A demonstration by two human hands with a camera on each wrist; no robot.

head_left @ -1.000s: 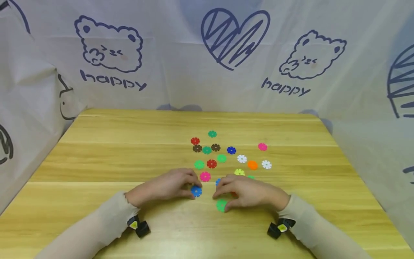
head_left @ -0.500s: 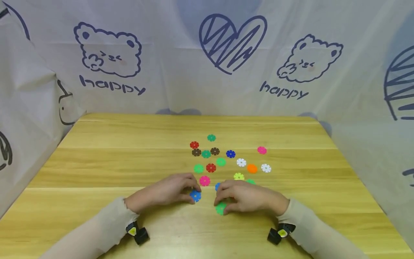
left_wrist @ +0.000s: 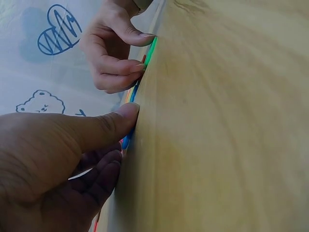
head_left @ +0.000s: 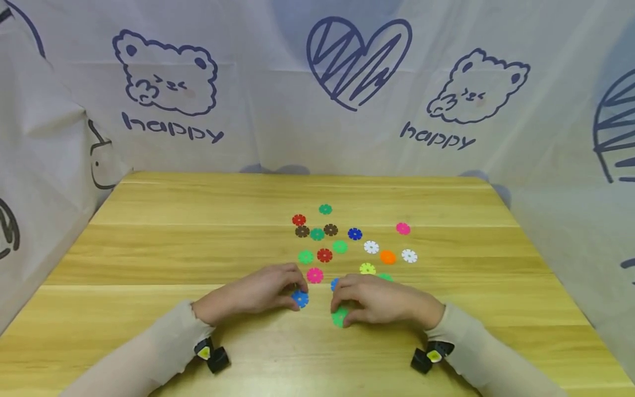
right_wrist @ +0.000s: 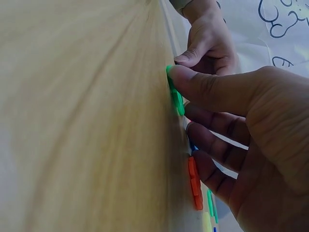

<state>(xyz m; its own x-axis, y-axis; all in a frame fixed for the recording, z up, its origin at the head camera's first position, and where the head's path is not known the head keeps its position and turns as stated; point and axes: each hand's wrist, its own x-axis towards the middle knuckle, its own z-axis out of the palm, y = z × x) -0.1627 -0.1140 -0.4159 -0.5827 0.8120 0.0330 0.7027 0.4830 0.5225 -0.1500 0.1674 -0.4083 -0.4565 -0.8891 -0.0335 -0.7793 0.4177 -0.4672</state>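
I see the right hand point(head_left: 377, 299) has drawn its fingers in over the last second; it now pinches the near green disc point(head_left: 339, 318) between thumb and fingertips. The left hand point(head_left: 265, 289), little changed, pinches the near blue disc point(head_left: 300, 299), left of the green and slightly farther, so each hand has one. From here I can't tell whether either is off the table point(head_left: 278, 353).

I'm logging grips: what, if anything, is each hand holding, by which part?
Left hand pinches a blue disc, right hand a green disc, each by its rim, between thumb and fingers.
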